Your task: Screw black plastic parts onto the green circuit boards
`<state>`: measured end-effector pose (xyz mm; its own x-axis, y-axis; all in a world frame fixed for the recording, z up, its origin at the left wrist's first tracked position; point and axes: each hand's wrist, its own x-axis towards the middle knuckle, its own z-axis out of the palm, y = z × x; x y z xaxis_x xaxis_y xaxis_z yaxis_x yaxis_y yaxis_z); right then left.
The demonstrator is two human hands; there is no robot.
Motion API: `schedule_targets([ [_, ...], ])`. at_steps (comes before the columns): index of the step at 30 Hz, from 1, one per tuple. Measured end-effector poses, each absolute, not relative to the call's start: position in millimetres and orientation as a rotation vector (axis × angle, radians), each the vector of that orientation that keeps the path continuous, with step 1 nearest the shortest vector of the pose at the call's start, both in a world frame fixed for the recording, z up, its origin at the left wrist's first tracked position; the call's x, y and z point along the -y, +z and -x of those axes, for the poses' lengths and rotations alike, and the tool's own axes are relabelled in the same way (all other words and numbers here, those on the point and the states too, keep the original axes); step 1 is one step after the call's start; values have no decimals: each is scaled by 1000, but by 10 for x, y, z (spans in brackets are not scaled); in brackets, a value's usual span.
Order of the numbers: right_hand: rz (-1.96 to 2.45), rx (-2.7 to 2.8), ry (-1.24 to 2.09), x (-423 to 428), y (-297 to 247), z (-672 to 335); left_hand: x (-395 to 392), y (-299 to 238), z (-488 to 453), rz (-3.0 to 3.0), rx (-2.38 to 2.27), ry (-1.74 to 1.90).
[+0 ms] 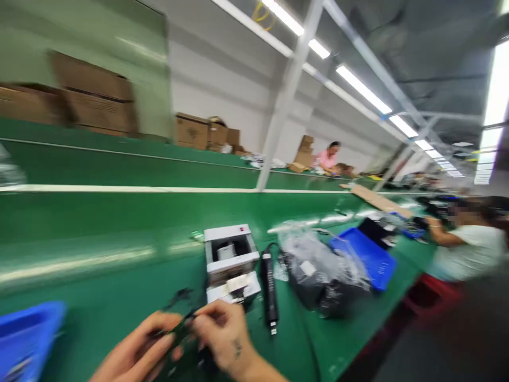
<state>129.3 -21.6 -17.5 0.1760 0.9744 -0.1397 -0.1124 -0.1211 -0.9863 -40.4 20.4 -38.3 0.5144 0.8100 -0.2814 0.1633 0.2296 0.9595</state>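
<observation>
Two bare hands work low over a green table [119, 289], where our left hand [139, 347] and our right hand [226, 334] grasp a slender dark piece [184, 321] between them. Our left thumb and fingers close on its near end; our right thumb and forefinger pinch the far one, a two-ended grip that we judge keeps so thin an item steady. Its long axis slants from lower left to upper right, the far end pointing toward the front of a grey-white device [231, 257]; blur keeps us from telling its exact form.

Just beyond our fingers, that device stands with its open recess facing up, presumably set close for easy reach. To its right lies a slim black tool [269, 286], its length running away from us and its metal tip aimed our way. Farther right, bagged dark parts [314, 265] rest against a blue tray [376, 262], the plastic probably there to keep them together. Another blue tray [51, 313] sits at far left, likely kept aside to leave us elbow room. A co-worker in a white top [469, 252] sits farther along on the right.
</observation>
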Motion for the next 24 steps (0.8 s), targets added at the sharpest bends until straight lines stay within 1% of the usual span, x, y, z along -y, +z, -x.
schedule_targets([
  [3, 1234, 985, 1277, 286, -167, -1419, -13, -35, 389, -1387, -878, 623],
  [5, 1201, 980, 1317, 262, -251, -1470, -8, 38, 332, -1332, -867, 648],
  [8, 1185, 993, 1352, 258, -338, -1499, -15, 13, 305, -1232, -859, 660],
  [13, 1218, 1040, 1321, 318, -301, -1536, 38, 13, 325, -1218, -814, 681],
  [24, 1224, 1131, 1326, 318, -224, -1570, 27, 109, 330, -1222, -868, 562],
])
